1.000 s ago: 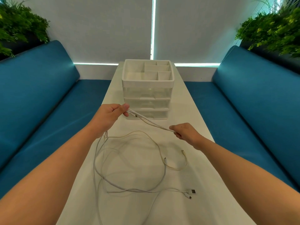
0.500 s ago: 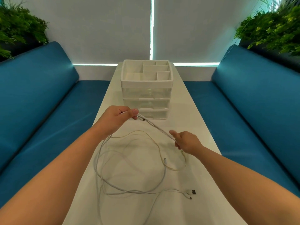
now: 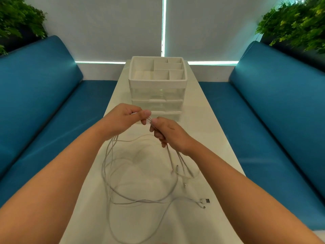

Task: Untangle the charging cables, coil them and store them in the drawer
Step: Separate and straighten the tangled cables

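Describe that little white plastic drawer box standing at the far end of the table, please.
The small white plastic drawer organiser stands upright on the long white table, beyond both hands and centred across its width. Its open top tray is split by white dividers into several compartments, which look empty. Below sit three stacked drawers with clear, see-through fronts, all pushed shut; nothing can be made out inside them. Nothing visibly touches it but the table, though the hands overlap its lowest drawer in this view.

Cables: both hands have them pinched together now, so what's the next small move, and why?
Probably draw the right hand away from the left hand along the cables: the loops on the table still cross, and the drawers look closed.
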A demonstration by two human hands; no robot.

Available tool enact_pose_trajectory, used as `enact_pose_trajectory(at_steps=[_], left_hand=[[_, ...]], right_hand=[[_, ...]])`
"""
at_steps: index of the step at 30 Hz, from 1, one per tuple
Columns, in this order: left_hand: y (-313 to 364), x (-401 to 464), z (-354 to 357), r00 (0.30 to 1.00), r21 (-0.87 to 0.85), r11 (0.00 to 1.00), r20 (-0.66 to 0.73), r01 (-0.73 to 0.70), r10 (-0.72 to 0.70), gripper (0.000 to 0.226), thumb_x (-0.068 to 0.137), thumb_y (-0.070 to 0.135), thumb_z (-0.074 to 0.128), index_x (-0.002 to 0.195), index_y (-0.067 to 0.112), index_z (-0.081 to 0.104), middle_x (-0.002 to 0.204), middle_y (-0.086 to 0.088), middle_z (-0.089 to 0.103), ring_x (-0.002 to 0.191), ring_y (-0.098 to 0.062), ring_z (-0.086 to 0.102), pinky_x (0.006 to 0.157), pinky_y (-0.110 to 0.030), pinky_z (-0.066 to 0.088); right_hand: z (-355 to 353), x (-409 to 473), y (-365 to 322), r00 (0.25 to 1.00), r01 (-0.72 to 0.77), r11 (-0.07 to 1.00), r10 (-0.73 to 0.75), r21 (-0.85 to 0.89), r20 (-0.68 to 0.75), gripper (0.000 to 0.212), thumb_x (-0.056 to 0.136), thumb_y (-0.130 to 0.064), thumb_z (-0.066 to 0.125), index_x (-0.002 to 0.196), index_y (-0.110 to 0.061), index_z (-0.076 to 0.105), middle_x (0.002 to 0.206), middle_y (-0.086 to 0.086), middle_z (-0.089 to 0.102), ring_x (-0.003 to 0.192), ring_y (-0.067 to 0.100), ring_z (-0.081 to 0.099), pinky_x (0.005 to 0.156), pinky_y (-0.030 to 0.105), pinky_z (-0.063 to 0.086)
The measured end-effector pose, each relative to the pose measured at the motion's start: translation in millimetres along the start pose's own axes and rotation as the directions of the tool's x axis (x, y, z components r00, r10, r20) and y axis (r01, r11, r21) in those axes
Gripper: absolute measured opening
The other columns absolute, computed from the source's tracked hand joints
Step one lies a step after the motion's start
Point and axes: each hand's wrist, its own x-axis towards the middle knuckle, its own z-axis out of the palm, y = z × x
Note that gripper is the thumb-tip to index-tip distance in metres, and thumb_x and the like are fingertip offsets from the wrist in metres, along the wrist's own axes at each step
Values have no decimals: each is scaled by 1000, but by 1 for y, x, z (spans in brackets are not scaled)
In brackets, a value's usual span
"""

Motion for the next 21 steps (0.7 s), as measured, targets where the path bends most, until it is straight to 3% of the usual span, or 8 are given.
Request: enact_pose_trajectory(at_steps=[3, 6, 9, 11, 13, 15, 18, 21], left_hand=[[-2, -2, -2, 999, 12, 999, -7, 40, -40, 38, 94, 41, 57, 79, 9, 70, 55, 22, 62, 56, 12, 53, 62, -18, 36], [-10, -3, 7, 998, 3, 999, -10, 54, -54, 40, 88, 51, 60, 72, 17, 71, 79, -6, 69, 69, -8, 54, 68, -24, 39], [-11, -6, 9, 995, -15, 996, -30, 93, -94, 39, 92, 45, 59, 75, 12, 69, 58, 21, 62, 51, 9, 50, 61, -20, 35], [-11, -8, 6, 993, -11, 994, -57, 107, -108, 40, 94, 41, 57, 80, 6, 69, 48, 26, 56, 47, 12, 48, 59, -18, 34], [-13, -9, 2, 990, -35, 994, -92, 107, -109, 42, 95, 41, 55, 85, 3, 69, 44, 16, 52, 43, 7, 47, 57, -17, 34], [-11, -9, 1, 989, -37, 994, -102, 105, -108, 43, 96, 40, 54, 86, 1, 68, 57, 2, 54, 43, 4, 46, 62, -19, 37], [-11, -7, -1, 988, -65, 993, -115, 96, -103, 45, 95, 42, 55, 87, 0, 69, 55, 0, 52, 46, -1, 49, 73, -27, 41], [-13, -4, -4, 987, -94, 992, -127, 89, -101, 44, 93, 45, 56, 84, 4, 69, 66, -4, 53, 66, -10, 61, 77, -29, 39]], right_hand=[[2, -4, 20, 999, -6, 1000, 7, 22, -38, 27, 98, -39, 48, 80, -20, 55, 61, -6, 43, 55, 9, 41, 56, 28, 44], [1, -9, 43, 994, -49, 999, 49, 6, -93, 31, 96, -36, 54, 70, -19, 53, 62, -7, 44, 59, 11, 39, 61, 26, 38], [-9, -21, 62, 983, -134, 990, 128, -38, -135, 38, 94, -41, 55, 64, -19, 53, 63, -9, 47, 62, 11, 39, 65, 24, 36], [-16, -28, 73, 980, -160, 981, 144, -108, -141, 35, 95, -42, 52, 70, -18, 57, 70, -1, 50, 66, 12, 41, 66, 24, 37], [-22, -33, 79, 983, -153, 965, 126, -212, -134, 28, 99, -36, 48, 80, -20, 60, 73, -3, 53, 65, 10, 45, 63, 19, 39], [-23, -36, 83, 981, -137, 962, 100, -236, -164, 21, 101, -28, 45, 93, -17, 61, 74, -5, 57, 64, 4, 50, 60, 14, 40], [-27, -37, 86, 971, -129, 986, 103, -109, -217, 12, 100, -20, 47, 100, -11, 55, 83, -1, 69, 75, 6, 63, 69, 14, 46], [-29, -38, 85, 959, -132, 991, 119, -36, -256, 18, 99, -23, 50, 92, -9, 58, 72, 2, 63, 65, 12, 58, 67, 22, 46]])
